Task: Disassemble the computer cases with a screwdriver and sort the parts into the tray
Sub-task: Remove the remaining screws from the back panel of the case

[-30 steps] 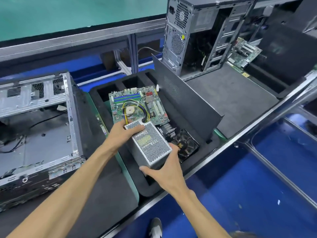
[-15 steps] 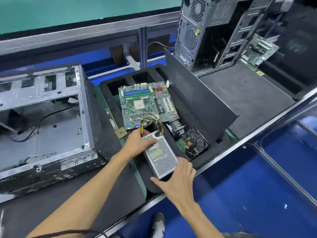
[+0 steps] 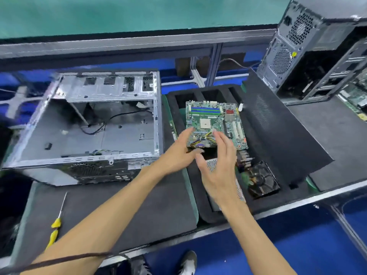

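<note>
A: What's where?
B: Opened metal computer case (image 3: 89,124) on the left mat; black foam tray (image 3: 200,205) just right of it.
A: In the tray?
B: Green motherboard (image 3: 214,120) at back, black finned cooler w/ fan (image 3: 262,180) front-right. Yellow-handled screwdriver (image 3: 56,225) front-left of case.

The power supply (image 3: 212,164) is mostly hidden under the right hand (image 3: 217,171), only mesh peeking out. Both hands are motion-blurred, so their grip on the cable bundle (image 3: 202,140) is unclear. The upright case (image 3: 309,46) runs off the right edge
</note>
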A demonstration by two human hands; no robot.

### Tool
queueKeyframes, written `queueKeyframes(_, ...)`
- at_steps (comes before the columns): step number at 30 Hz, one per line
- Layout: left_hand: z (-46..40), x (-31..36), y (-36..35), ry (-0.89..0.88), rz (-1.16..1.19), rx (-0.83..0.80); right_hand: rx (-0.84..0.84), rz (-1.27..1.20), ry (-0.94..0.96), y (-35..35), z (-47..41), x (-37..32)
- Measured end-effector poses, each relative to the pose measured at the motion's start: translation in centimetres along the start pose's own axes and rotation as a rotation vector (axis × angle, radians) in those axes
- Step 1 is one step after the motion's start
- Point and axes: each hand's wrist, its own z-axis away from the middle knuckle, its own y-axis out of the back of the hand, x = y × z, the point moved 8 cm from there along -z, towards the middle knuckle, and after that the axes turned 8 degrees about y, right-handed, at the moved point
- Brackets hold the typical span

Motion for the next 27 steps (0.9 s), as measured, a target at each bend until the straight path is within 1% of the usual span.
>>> queueKeyframes(2, 3.2, 1.6, 1.4, -0.093, -0.004, -0.044, -0.014, -0.129, 0.096, -2.3, -1.7, -4.0)
queueKeyframes(3, 4.9, 2.3, 2.4, -0.135, -0.002, -0.037, -0.023, -0.181, 0.147, -3.4, -2.4, -5.9)
queueKeyframes(4, 6.4, 2.4, 3.7, -0.141, 0.016, -0.014, -0.031, -0.224, 0.201, -4.4, -2.8, -7.6)
queueKeyframes(7, 10.2, 1.1, 8.4, -0.05, 0.054, 0.102, -0.059, -0.332, 0.329, -7.3, -3.0, -12.5)
queueKeyframes(9, 12.5, -1.1, 11.7, 0.003, 0.072, 0.22, -0.099, -0.39, 0.375, -9.5, -2.4, -15.2)
queueKeyframes(12, 16.2, -6.2, 16.0, 0.113, 0.071, 0.427, -0.133, -0.444, 0.399, -13.0, -0.6, -18.4)
queueKeyframes(14, 18.5, -11.3, 18.0, 0.237, 0.091, 0.571, -0.18, -0.455, 0.387, -15.6, 1.2, -19.8)
queueKeyframes(16, 21.1, -17.4, 19.0, 0.417, 0.041, 0.688, -0.285, -0.445, 0.335, -18.8, 3.3, -20.3)
queueKeyframes(17, 22.2, -20.5, 18.7, 0.507, -0.022, 0.708, -0.345, -0.439, 0.296, -20.3, 4.5, -20.2)
queueKeyframes(18, 23.3, -23.4, 18.1, 0.592, -0.086, 0.699, -0.397, -0.429, 0.26, -21.7, 5.6, -19.9)
queueKeyframes(20, 24.5, -28.2, 16.0, 0.703, -0.174, 0.613, -0.466, -0.395, 0.193, -24.0, 7.8, -18.9)
queueKeyframes(22, 25.1, -30.8, 14.5, 0.744, -0.212, 0.573, -0.563, -0.355, 0.058, -26.3, 9.8, -17.1)
queueKeyframes(24, 25.2, -31.6, 14.2, 0.723, -0.196, 0.595, -0.699, -0.315, -0.151, -28.2, 12.0, -14.9)
queueKeyframes(25, 25.2, -31.5, 14.3, 0.704, -0.141, 0.611, -0.752, -0.309, -0.266, -28.8, 13.0, -14.0)
queueKeyframes(27, 24.9, -30.6, 14.6, 0.626, 0.054, 0.613, -0.803, -0.372, -0.469, -29.2, 14.4, -13.1)
